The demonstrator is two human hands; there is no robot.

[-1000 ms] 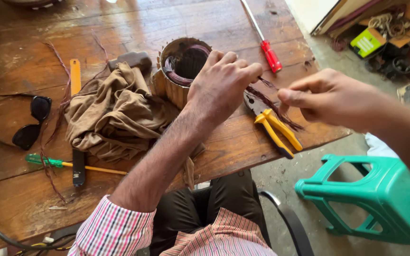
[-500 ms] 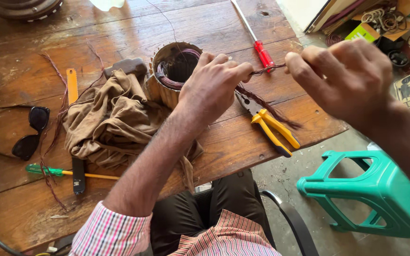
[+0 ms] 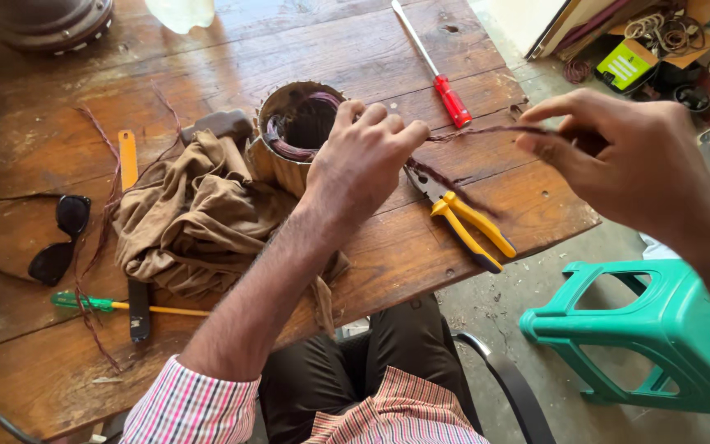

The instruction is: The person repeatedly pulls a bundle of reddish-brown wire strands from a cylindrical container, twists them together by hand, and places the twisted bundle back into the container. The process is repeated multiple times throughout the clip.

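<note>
Head view, the only one supplied. A wooden tabletop (image 3: 232, 41) fills the left and centre of the frame. At centre top stands a round motor stator (image 3: 293, 136), open end up, with dark reddish winding wire showing inside its bore.

The left hand (image 3: 367, 160) is at centre frame, resting against the stator's right rim, fingers closed in a pinch on one end of a twisted bundle of copper wire (image 3: 486, 131). The right hand (image 3: 626, 160), at the right of the frame and out past the tabletop's edge, pinches the other end. The bundle runs nearly level and taut between them, above the yellow-handled pliers (image 3: 470, 226) lying on the tabletop. A red-handled screwdriver (image 3: 441, 78) lies at upper centre. A brown cloth (image 3: 199, 218) is heaped left of the stator; dark sunglasses (image 3: 59, 238) sit at the far left; a green-handled screwdriver (image 3: 117, 306) lies at lower left. A green plastic stool (image 3: 659, 337) stands on the floor at lower right.

Risk, as judged: the strands are under tension, so a harder pull could snap them or jerk the stator over; the thin wire could also cut into the fingertips.

Against the earlier frames: the right hand has travelled outward to the right, and the bundle, then short and slack, is now drawn out straight.
</note>
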